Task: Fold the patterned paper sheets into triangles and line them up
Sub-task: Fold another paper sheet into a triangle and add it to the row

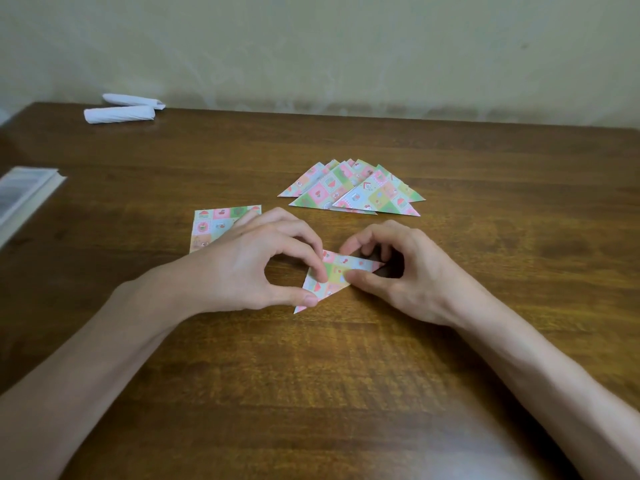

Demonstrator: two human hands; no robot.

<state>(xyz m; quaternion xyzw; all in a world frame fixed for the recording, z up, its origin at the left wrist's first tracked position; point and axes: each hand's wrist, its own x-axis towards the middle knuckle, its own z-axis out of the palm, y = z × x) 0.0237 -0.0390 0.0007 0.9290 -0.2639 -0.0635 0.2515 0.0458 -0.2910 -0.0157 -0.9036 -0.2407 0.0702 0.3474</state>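
Head view: a folded triangle [341, 275] is seen flat on the desk [311, 393], centre, betw. both hands. Its left edge is pinched by thumb and forefinger of the left hand [249, 268]; its right part is pressed by the thumb of the right hand [401, 271], w/ fingers curled at the top edge. Just behind, finished triangles [353, 190] are fanned, overlapping; unfolded sheets [216, 225] lie to the left, partly hidden behind the left hand. The paper is judged v. light, thin, easily creased and apt to slide on the wood, so it is best taken at corners or along the fold, w/ gentle pressure
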